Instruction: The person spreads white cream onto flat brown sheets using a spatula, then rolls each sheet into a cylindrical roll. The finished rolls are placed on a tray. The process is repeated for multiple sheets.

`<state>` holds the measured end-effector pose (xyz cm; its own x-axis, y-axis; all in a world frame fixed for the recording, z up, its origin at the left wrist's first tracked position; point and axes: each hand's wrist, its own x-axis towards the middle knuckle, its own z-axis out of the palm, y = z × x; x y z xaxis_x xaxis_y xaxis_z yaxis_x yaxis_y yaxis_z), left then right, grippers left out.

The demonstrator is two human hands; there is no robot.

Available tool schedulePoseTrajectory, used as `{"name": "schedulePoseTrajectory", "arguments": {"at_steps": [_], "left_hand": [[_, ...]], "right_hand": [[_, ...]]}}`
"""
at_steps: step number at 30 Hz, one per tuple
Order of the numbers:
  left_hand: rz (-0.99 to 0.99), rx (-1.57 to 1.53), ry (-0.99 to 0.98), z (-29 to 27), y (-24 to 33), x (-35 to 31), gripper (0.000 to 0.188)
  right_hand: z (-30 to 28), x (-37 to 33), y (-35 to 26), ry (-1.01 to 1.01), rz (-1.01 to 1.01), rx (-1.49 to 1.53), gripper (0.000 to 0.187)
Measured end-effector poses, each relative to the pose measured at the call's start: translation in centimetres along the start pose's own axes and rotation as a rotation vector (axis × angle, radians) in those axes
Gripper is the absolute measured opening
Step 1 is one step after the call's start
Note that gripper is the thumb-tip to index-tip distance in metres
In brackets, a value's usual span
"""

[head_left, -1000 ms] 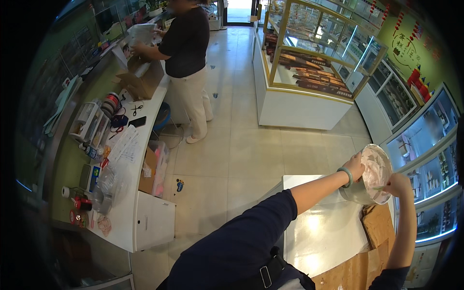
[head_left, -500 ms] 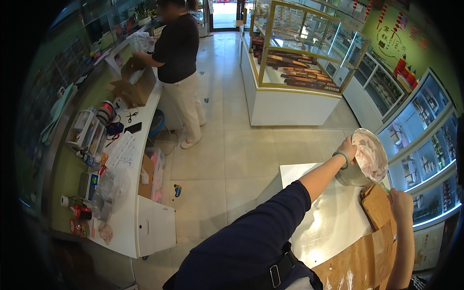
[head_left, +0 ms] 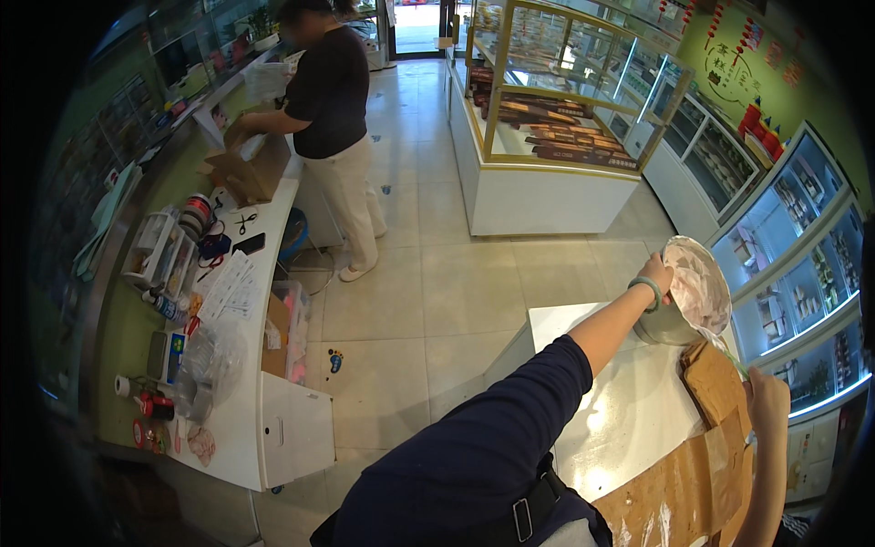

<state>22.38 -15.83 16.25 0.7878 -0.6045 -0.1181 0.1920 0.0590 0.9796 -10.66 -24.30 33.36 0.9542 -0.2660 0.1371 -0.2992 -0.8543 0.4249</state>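
Note:
A metal mixing bowl (head_left: 661,326) is tilted toward my right side, with pale pink cream (head_left: 697,284) coating its inside. My left hand (head_left: 654,273) is closed on its far left rim; a pale green bangle (head_left: 651,290) circles that wrist. My right hand (head_left: 768,398), fingers wrapped, grips a thin light-green tool, apparently a spatula (head_left: 729,356), which reaches up to the bowl's near edge. What its tip looks like is hard to make out. Beneath and beside the bowl lies brown cardboard (head_left: 715,392) on the white table (head_left: 592,410), smeared with white toward me.
To the left runs a long white counter (head_left: 241,447) with papers, scissors, a phone and plastic bags. Behind it a person (head_left: 333,100) reaches into a cardboard box (head_left: 251,173). A glass display case (head_left: 556,118) stands ahead; lit refrigerators (head_left: 793,264) line the right.
My right hand has shifted a little right and down with the spatula. The bowl stays tilted in my left hand. The other person's hand has lowered into the cardboard box.

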Motion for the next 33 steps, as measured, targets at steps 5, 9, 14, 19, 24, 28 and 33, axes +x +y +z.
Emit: {"name": "schedulePoseTrajectory", "arguments": {"at_steps": [5,9,14,19,24,28,33], "left_hand": [[0.004,-0.014,-0.030,0.1,-0.6,0.6,0.048],[0.003,-0.010,-0.054,-0.1,-1.0,1.2,0.052],[-0.014,-0.168,-0.102,0.3,-1.9,1.7,0.054],[-0.002,-0.010,-0.115,0.0,-1.9,1.7,0.054],[-0.007,-0.005,-0.116,-0.4,-0.4,0.1,0.048],[-0.014,0.021,-0.112,-0.7,-0.6,0.5,0.048],[-0.011,0.016,-0.128,-1.5,-2.2,2.9,0.050]], "right_hand": [[-0.1,-1.4,0.0,0.003,0.042,0.013,0.016],[-1.2,-2.8,0.1,0.022,0.065,-0.001,0.015],[-2.4,-5.8,1.1,-0.045,0.297,0.131,0.013],[3.4,-5.7,-0.8,-0.157,0.647,1.316,0.031],[8.2,-1.1,-4.9,-0.302,0.826,1.931,0.033],[9.0,-0.8,-7.0,-0.445,0.889,1.870,0.035],[9.0,-9.1,-8.5,-0.509,0.892,1.903,0.036]]}}
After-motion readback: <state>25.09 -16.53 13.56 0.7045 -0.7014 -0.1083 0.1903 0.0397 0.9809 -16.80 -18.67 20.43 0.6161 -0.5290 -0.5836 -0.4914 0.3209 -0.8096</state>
